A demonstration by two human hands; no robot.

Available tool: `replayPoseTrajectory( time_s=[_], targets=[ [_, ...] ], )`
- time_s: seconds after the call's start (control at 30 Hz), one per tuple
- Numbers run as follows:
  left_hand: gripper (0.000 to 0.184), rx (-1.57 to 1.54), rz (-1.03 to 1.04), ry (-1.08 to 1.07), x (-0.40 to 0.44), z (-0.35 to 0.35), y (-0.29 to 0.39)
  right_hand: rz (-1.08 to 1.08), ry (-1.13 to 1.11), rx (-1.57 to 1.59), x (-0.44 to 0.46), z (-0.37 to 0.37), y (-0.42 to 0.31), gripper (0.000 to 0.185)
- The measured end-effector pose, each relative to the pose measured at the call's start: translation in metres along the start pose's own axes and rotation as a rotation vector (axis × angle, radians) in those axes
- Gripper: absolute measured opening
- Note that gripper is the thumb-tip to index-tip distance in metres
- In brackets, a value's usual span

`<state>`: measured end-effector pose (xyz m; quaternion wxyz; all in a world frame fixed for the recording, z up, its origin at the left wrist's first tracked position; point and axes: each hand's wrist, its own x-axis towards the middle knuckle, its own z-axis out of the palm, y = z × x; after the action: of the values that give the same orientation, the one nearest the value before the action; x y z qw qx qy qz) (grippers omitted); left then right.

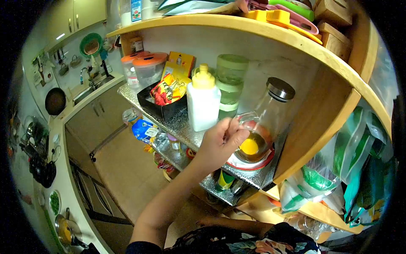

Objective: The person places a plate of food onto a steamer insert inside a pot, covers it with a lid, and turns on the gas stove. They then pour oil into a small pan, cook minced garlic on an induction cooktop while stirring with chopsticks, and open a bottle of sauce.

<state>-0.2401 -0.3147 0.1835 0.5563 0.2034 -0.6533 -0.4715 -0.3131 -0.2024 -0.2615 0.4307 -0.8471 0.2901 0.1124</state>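
My left hand (222, 139) is closed around the handle of a glass jug (269, 114) with a dark lid. The jug holds some yellow-brown liquid and is over a red-rimmed white dish (249, 165) on the foil-covered shelf (171, 127); whether they touch is unclear. Just left of the hand stands a white bottle (204, 106) with a yellow cap. Green-lidded containers (230, 82) are stacked behind. My right hand (206, 221) is low in front of my body, dim, its fingers hard to make out.
A black bin (163, 106) with packets and orange-lidded tubs (150, 67) share the shelf. The wooden upper shelf edge (237, 23) curves overhead. Bags (319, 180) hang at right. At far left are a counter (69, 165), a pan (55, 101) and a sink (91, 89).
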Motion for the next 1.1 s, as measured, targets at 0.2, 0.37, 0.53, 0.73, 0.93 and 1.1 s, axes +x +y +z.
replayPoseTrajectory(
  time_s=[0.2,0.37,0.53,0.73,0.93,1.1],
  targets=[
    [0.027,-0.176,0.030,0.158,0.015,0.019,0.008,0.010,-0.009,0.028,-0.006,0.001,0.011,0.041],
    [0.028,-0.233,0.110,0.257,0.024,0.014,0.032,0.003,-0.024,0.028,-0.006,0.002,0.011,0.041],
    [0.029,-0.118,0.116,0.382,-0.017,-0.010,0.049,-0.020,-0.063,-0.002,0.000,0.006,0.004,0.041],
    [0.018,-0.008,0.089,0.635,-0.150,-0.044,0.082,-0.101,-0.182,-0.076,0.016,0.027,-0.018,0.041],
    [0.019,0.391,0.023,0.896,-0.328,-0.034,0.134,-0.161,-0.342,-0.132,0.020,0.058,-0.061,0.040],
    [0.018,0.669,-0.094,1.192,-0.440,0.008,0.173,-0.279,-0.447,-0.251,0.046,0.069,-0.109,0.040]
  ],
)
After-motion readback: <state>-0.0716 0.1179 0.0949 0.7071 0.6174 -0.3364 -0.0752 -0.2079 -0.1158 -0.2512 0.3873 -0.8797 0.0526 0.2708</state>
